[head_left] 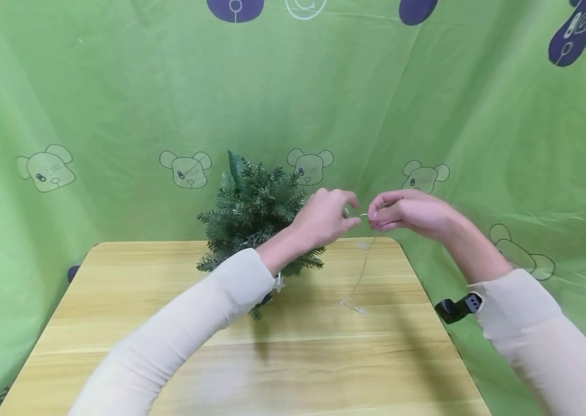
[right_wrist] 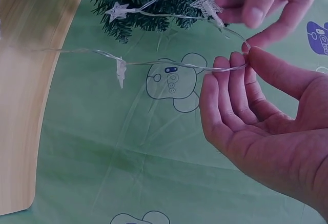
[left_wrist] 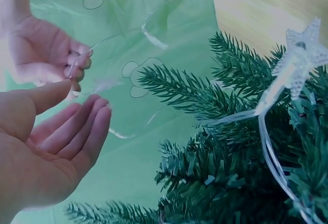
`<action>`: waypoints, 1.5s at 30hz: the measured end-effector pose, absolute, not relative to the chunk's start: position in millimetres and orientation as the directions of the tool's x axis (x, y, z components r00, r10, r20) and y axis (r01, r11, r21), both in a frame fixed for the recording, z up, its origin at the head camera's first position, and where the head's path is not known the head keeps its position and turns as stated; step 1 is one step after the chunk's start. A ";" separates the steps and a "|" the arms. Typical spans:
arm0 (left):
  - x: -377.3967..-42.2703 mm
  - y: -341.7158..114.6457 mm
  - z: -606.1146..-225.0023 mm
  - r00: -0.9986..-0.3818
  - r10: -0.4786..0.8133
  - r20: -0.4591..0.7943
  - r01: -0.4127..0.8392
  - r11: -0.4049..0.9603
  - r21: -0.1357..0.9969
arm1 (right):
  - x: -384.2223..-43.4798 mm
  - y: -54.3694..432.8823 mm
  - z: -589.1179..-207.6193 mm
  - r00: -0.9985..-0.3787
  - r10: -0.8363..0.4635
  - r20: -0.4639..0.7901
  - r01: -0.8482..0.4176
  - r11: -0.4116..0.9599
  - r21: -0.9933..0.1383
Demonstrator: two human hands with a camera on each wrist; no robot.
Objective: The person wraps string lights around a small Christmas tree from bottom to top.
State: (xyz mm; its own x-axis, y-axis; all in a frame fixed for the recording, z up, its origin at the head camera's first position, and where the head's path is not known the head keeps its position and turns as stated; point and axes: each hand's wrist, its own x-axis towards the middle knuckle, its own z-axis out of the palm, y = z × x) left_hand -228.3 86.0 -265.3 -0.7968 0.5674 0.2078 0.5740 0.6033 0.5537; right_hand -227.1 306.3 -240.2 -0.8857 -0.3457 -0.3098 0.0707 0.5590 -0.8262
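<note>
A small artificial Christmas tree [head_left: 251,211] stands toward the back of the table, leaning slightly. A clear string of star lights [right_wrist: 174,64] runs from its branches to the hands at its right side. Between thumb and fingertips my right hand [head_left: 411,214] pinches the wire, and a length with stars hangs below. My left hand [head_left: 324,216] is beside the tree, thumb and fingers apart, fingertips close to the right hand's. One star [right_wrist: 205,1] is right by the left fingers; another star [left_wrist: 302,55] lies on the branches in the left wrist view.
The wooden table [head_left: 324,364] has rounded back corners, and the tree is near its far edge. Green cloth [head_left: 126,86] with bear-head prints hangs behind and at both sides. A black device [head_left: 456,308] is attached at the right sleeve cuff.
</note>
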 end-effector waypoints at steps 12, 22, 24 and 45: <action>-241.1 90.7 -263.7 -0.767 0.561 0.313 0.631 0.566 0.531 | -227.2 301.9 -239.5 -0.887 -0.360 -0.290 0.080 0.498 -0.863; -255.7 82.5 -231.7 -0.764 0.574 0.296 0.642 0.625 0.445 | -225.8 307.4 -237.9 -0.824 -0.468 -0.319 0.070 0.475 -0.877; -258.9 80.0 -223.4 -0.765 0.567 0.306 0.642 0.634 0.430 | -224.6 309.2 -235.8 -0.807 -0.490 -0.329 0.070 0.474 -0.878; -283.0 74.1 -205.1 -0.821 0.517 0.240 0.570 0.736 0.364 | -221.3 315.5 -229.9 -0.792 -0.419 -0.444 0.150 0.572 -0.807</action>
State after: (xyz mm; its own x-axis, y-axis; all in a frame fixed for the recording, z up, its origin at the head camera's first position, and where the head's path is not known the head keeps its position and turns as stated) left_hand -283.0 74.1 -205.1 -0.8214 0.5172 0.2403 0.5702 0.7365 0.3640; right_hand -221.3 315.5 -229.9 -0.7922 -0.4188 -0.4438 0.1495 0.5719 -0.8066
